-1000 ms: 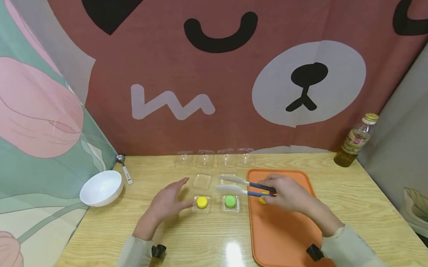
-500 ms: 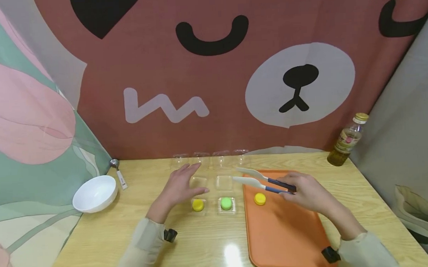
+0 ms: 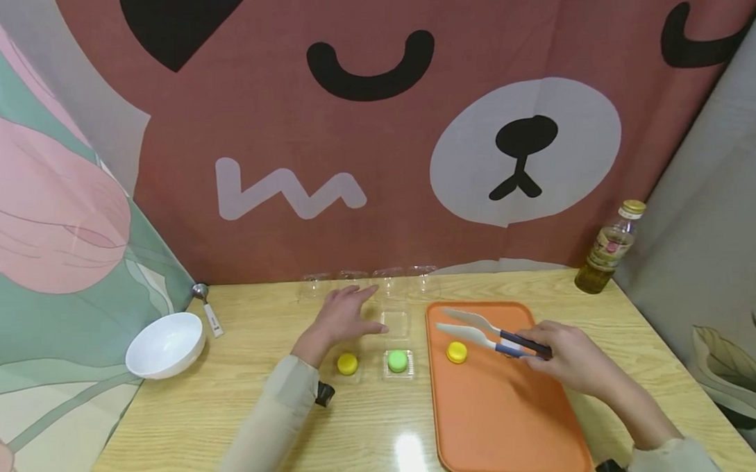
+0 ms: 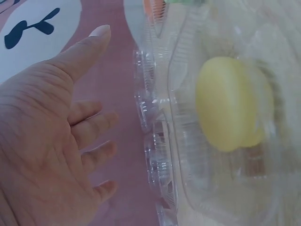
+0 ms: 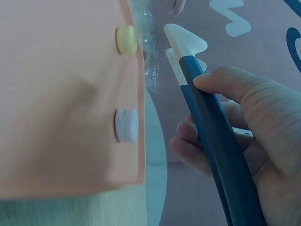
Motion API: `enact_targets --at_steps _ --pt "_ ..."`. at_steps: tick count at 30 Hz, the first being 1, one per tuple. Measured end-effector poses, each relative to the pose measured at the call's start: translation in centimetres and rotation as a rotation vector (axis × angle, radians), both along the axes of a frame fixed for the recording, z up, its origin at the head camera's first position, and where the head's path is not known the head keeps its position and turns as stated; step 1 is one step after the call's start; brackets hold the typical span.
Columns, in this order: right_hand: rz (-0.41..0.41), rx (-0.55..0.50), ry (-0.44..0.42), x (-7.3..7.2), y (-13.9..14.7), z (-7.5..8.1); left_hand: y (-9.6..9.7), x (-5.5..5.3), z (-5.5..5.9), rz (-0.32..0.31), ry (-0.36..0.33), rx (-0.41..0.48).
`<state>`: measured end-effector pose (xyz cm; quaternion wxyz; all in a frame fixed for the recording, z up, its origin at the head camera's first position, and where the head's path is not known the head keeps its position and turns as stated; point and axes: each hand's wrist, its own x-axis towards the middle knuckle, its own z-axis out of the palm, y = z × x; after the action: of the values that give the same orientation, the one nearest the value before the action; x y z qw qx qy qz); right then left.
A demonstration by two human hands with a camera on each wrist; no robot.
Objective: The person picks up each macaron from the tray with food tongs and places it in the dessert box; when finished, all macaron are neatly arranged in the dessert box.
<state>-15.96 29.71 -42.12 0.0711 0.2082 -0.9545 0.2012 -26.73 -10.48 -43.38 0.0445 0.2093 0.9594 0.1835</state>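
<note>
The right hand point(image 3: 566, 351) pinched the tongs point(image 3: 472, 335), their pale blades parted over the orange tray's point(image 3: 497, 426) far left corner, near a yellow macaron point(image 3: 456, 352). The left hand point(image 3: 342, 317), fingers spread, hung by a clear container point(image 3: 396, 323) toward the desk's point(image 3: 353, 431) back edge. Left of the tray's left edge, a green macaron point(image 3: 398, 361) sat boxed.

My left hand point(image 3: 342, 316) is held to the left of the tray point(image 3: 503, 426), thumb stretched toward it and well apart from my loosely bent fingers, my sleeved forearm point(image 3: 268, 424) slanting up behind. My right hand point(image 3: 568, 356) is over the tray's right edge, curled round the tongs point(image 5: 221, 141) with my thumb pressed to a handle, my bare wrist point(image 3: 640, 416) running off to the tray's right.
</note>
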Motion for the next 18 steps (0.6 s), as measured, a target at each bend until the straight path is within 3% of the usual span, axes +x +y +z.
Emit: enact_targets --at_steps 18 --pt "-0.018 -0.018 -0.058 2.3 1.7 -1.6 1.3 -1.4 -0.4 -0.003 -0.068 -0.088"
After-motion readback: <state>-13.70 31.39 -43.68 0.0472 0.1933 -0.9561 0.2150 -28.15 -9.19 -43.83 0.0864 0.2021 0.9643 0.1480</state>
